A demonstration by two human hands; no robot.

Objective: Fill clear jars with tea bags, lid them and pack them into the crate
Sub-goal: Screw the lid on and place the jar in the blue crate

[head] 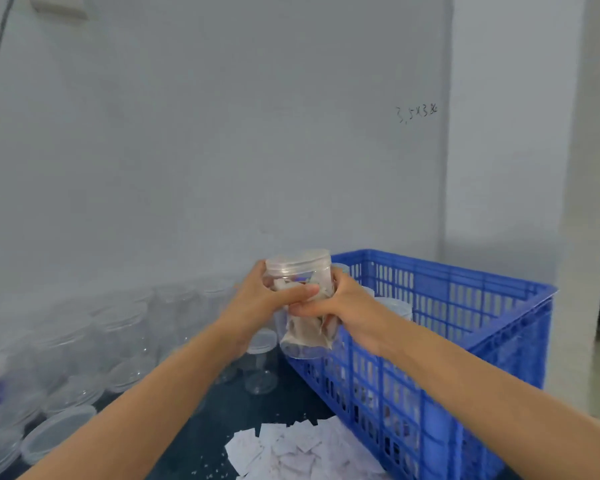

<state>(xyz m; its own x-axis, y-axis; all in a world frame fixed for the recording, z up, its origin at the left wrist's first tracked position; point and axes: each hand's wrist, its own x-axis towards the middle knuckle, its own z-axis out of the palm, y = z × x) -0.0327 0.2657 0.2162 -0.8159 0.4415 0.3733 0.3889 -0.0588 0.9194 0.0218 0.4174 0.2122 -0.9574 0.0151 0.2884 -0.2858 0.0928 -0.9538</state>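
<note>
**Lidded jar of tea bags held in both hands at the crate's corner**

The clear jar (303, 306) is a see-through plastic cylinder with a frosted, translucent screw lid (298, 262) seated on top. Through its wall show crumpled pale and brownish tea bags, packed down to the base, with a small purple patch near the top. It is held upright in the air, tilted slightly, above the near left corner of the blue crate (465, 327) and not resting on anything.

The left hand (257, 303) wraps the jar from the left, its fingers (302, 292) curled across the front just under the lid. The right hand (347, 306) grips it from the right, thumb lying across the front below the left fingers. Both sets of fingers are clamped on the jar.

The crate is slatted plastic; at least 2 more lidded jars (395, 306) stand inside it behind the right hand. On the dark surface (222, 427) to the left stands a blurred crowd of empty jars (118, 334), some lidded. A heap of loose white tea bags (291, 452) lies on the surface at the bottom, just beside the crate's near wall.
</note>
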